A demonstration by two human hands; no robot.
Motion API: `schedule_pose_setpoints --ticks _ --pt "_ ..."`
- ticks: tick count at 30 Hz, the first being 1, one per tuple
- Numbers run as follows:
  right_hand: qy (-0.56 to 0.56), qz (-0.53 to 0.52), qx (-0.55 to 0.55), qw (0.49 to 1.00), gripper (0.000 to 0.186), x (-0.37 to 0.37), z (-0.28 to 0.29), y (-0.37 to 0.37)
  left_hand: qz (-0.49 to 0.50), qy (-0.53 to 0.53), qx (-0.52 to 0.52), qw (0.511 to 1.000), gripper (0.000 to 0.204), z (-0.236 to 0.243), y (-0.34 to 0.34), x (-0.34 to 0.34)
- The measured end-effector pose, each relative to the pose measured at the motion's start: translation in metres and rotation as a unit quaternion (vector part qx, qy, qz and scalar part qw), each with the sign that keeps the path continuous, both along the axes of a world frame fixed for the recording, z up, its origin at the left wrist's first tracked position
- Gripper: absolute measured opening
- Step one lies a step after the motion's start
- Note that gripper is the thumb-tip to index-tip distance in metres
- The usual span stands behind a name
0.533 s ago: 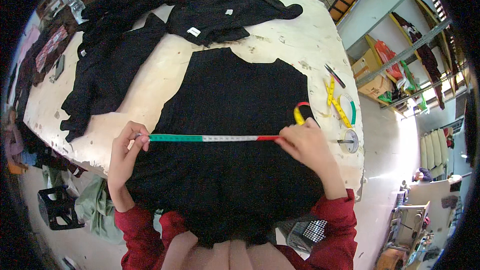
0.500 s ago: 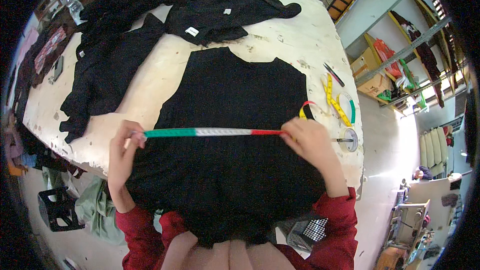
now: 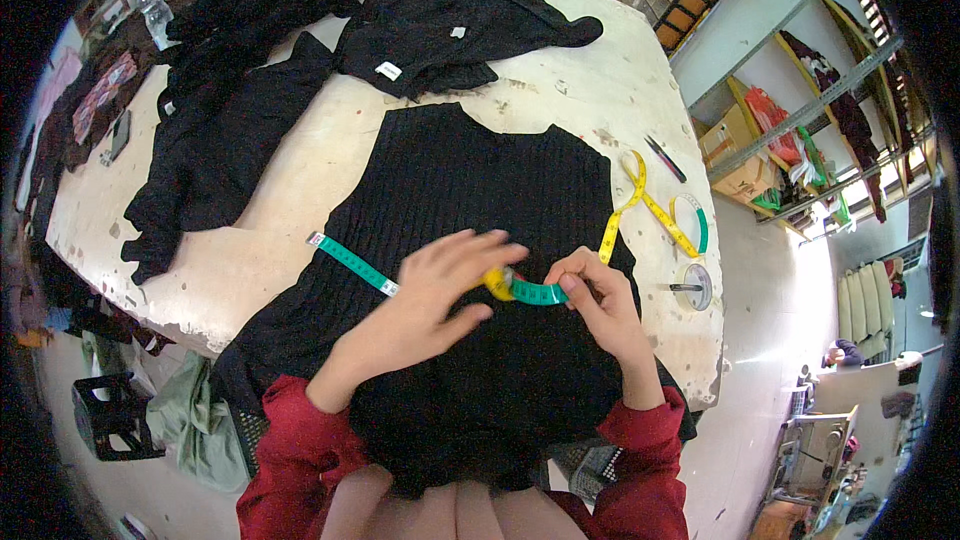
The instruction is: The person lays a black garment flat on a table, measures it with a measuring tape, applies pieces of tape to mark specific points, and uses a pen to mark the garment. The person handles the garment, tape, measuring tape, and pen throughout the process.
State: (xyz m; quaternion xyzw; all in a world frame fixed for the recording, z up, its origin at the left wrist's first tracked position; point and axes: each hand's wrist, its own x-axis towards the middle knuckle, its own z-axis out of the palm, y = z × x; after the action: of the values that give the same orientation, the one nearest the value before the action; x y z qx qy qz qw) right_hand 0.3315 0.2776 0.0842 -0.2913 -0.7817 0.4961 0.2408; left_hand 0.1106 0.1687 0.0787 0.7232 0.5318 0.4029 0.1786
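A black ribbed garment (image 3: 470, 170) lies spread out before me, crossed by a multicoloured measuring tape (image 3: 350, 265) whose green end rests at its left edge. My left hand (image 3: 430, 300), palm down with fingers apart, is over the middle of the tape, hiding part of it. Just right of it, my right hand (image 3: 600, 305) pinches a green section of tape, beside a blurred yellow curl. More yellow tape loops onto the table at the right, near a slim pen-like tool (image 3: 665, 158) and a round metal object (image 3: 692, 287).
Black garments (image 3: 230, 130) cover the left and back of the pale worktable (image 3: 560, 75). A plastic bottle (image 3: 155, 15) stands back left. A black plastic stool (image 3: 115, 415) is left below. Shelving (image 3: 810, 100) with boxes and bags lines the right, and another person (image 3: 848, 355) is farther off.
My left hand has let go of the tape end and moved inward. My right hand has moved inward too. The tape, earlier straight across between both hands, now lies angled and curled.
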Motion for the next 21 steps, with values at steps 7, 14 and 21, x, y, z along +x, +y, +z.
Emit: schedule_pose_setpoints --ticks 7,14,21 --pt "0.024 -0.057 -0.035 0.997 0.011 0.021 -0.011 -0.002 -0.108 -0.166 -0.174 0.965 0.038 -0.014 0.011 0.011" --pt "-0.108 -0.103 0.362 0.92 0.024 0.003 -0.007 -0.014 -0.025 -0.281 -0.303 0.91 0.034 -0.015 -0.013 0.015" --pt "-0.033 0.059 0.0 0.998 0.027 -0.023 0.002 -0.028 0.038 -0.148 -0.04 0.987 0.019 -0.028 -0.018 0.031"
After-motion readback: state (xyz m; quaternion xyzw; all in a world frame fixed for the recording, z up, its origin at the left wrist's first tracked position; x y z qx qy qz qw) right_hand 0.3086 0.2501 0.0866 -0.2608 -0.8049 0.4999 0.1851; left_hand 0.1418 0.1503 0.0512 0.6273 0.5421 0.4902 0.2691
